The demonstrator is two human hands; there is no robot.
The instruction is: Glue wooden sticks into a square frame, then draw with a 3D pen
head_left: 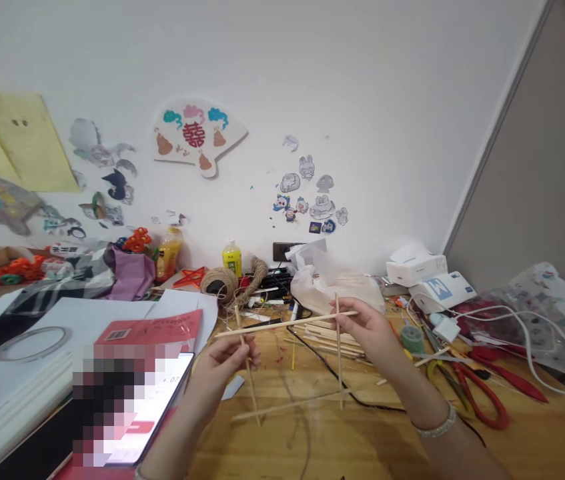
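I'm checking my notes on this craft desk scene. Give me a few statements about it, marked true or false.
1. Both hands hold a frame of thin wooden sticks. True.
2. The left hand is empty. False: its fingers pinch one upright stick of the frame.
3. Red-handled scissors lie on the wooden desk, on the right hand's side. True.
4. The phone leans against the wall. False: it lies low on the left, on red paper.
5. A ball of twine sits near the wall. True.
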